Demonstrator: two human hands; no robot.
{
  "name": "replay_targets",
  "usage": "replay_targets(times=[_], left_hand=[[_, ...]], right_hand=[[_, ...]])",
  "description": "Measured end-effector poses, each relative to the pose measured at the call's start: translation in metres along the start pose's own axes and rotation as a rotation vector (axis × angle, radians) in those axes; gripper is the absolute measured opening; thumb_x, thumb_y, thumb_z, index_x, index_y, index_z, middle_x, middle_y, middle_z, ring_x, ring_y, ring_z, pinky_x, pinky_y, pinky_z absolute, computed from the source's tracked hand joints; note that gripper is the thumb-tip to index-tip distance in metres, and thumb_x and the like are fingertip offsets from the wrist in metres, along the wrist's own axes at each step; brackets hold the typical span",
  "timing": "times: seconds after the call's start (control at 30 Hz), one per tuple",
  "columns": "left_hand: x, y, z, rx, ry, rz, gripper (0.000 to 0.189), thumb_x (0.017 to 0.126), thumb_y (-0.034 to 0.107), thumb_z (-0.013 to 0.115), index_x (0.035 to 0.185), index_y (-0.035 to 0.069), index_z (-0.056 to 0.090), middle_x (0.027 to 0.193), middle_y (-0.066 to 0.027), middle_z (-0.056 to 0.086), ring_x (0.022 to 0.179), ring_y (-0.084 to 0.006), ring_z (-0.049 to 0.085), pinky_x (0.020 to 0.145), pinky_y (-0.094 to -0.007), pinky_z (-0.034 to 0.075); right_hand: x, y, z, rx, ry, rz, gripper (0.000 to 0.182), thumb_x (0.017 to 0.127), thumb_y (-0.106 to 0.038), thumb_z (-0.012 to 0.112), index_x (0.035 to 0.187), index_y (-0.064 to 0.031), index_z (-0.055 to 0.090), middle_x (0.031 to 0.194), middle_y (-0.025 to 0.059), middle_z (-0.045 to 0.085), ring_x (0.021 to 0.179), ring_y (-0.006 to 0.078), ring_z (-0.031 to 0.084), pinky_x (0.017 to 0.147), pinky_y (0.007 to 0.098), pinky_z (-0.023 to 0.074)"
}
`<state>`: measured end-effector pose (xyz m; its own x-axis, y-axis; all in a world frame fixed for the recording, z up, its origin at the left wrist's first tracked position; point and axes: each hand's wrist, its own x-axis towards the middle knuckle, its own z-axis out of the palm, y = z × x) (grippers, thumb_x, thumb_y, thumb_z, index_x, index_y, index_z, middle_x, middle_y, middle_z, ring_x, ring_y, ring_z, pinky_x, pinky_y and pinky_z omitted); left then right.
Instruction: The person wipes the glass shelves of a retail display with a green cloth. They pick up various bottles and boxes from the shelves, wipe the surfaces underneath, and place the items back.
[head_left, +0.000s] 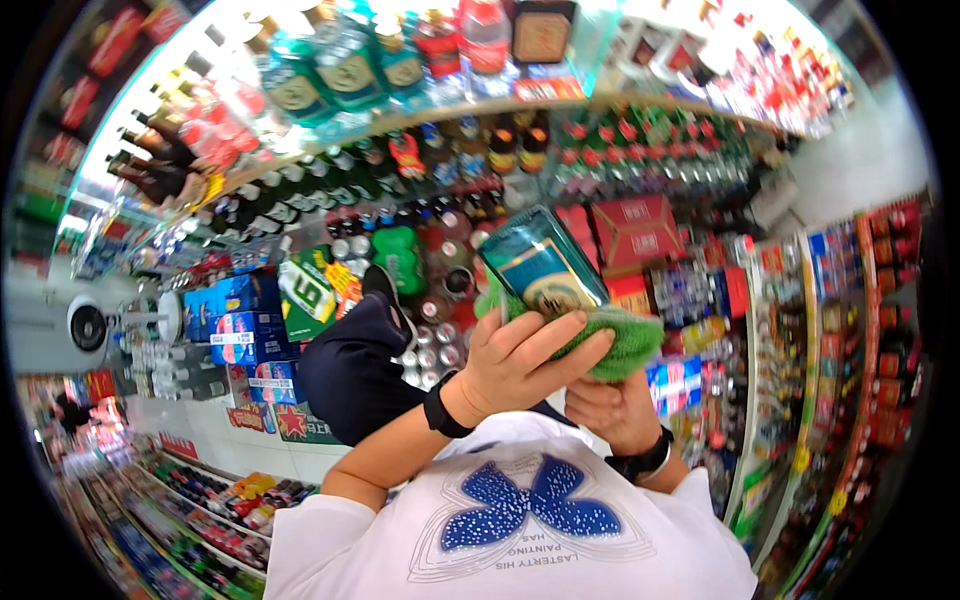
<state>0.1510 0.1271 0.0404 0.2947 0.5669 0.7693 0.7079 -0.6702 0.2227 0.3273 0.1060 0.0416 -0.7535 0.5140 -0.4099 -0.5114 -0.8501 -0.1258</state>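
A teal rectangular glass bottle (547, 262) with a cream label is held tilted before my chest, its flat end pointing up and away. My left hand (525, 352) presses its fingers over the lower part of the bottle and a green cloth (626, 341). Below the cloth, my right hand (600, 405) has its fingers curled against the cloth's underside; the bottle's neck is hidden by the cloth and hands. Similar teal bottles (349, 67) stand upright on the lit shelf ahead, beside red and clear ones.
A curved glass shelf edge (420, 109) crosses ahead, with rows of bottles under it. Red cartons (637, 229), a green carton (307, 292) and blue packs (251, 337) stand low around me. Stocked racks (817, 337) rise on the right; more shelves (202, 487) lie lower left.
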Motion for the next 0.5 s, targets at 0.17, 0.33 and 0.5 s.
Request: replay_targets(times=[0.17, 0.33, 0.5], left_hand=[[0.021, -0.041, -0.030, -0.002, 0.301, -0.466, 0.031, 0.079, 0.002, 0.054, 0.108, 0.006, 0.062, 0.108, -0.0148, 0.050, 0.100, -0.0287, 0.048, 0.086, -0.0402, 0.037], [0.007, -0.032, -0.036, -0.235, -0.076, -0.144, 0.032, 0.075, 0.000, 0.057, 0.106, 0.007, 0.061, 0.100, -0.0131, 0.056, 0.087, -0.0310, 0.057, 0.075, -0.0384, 0.047], [0.014, -0.100, -0.057, -0.239, 0.113, -0.463, 0.017, 0.088, 0.005, 0.051, 0.102, 0.002, 0.057, 0.098, -0.0159, 0.055, 0.087, -0.0345, 0.057, 0.074, -0.0396, 0.047]], right_hand=[[0.020, -0.002, 0.018, -0.261, -0.079, 0.006, 0.049, 0.091, -0.059, 0.042, 0.075, -0.0130, 0.044, 0.051, -0.0079, 0.033, 0.039, 0.0043, 0.031, 0.038, 0.0191, 0.0248], [0.079, -0.022, 0.028, -0.645, 0.146, -0.142, 0.041, 0.092, -0.052, 0.047, 0.080, -0.0137, 0.051, 0.055, -0.0054, 0.044, 0.044, 0.0046, 0.041, 0.039, 0.0210, 0.0291], [0.162, -0.108, 0.076, -1.489, 0.310, -0.469, 0.045, 0.092, -0.042, 0.048, 0.067, -0.0081, 0.061, 0.050, 0.0027, 0.051, 0.044, 0.0102, 0.052, 0.041, 0.0269, 0.0366]])
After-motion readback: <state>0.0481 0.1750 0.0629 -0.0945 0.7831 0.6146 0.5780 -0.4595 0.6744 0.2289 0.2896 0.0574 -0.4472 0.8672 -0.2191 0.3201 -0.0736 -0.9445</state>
